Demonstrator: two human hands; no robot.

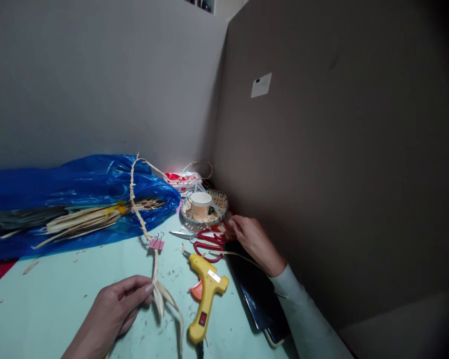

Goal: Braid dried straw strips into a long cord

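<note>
My left hand [122, 304] pinches a plaited straw cord [155, 269] near its loose lower ends. A pink binder clip [156, 244] grips the cord just above, and the cord's upper part [132, 192] curves up and back. My right hand [251, 237] is over by the right wall, its fingers bent together beside the red-handled scissors [205, 237]. What its fingertips hold, if anything, is hard to see among brownish scraps. A yellow glue gun [206, 294] lies between my hands, nozzle pointing away from me.
A blue plastic bag [78, 174] with a tied straw bundle [93, 218] lies at left. Behind the scissors, a woven tray [220, 204] holds a paper cup [201, 204]. A black flat object [256, 289] lies beneath my right forearm. Walls close off the back and right.
</note>
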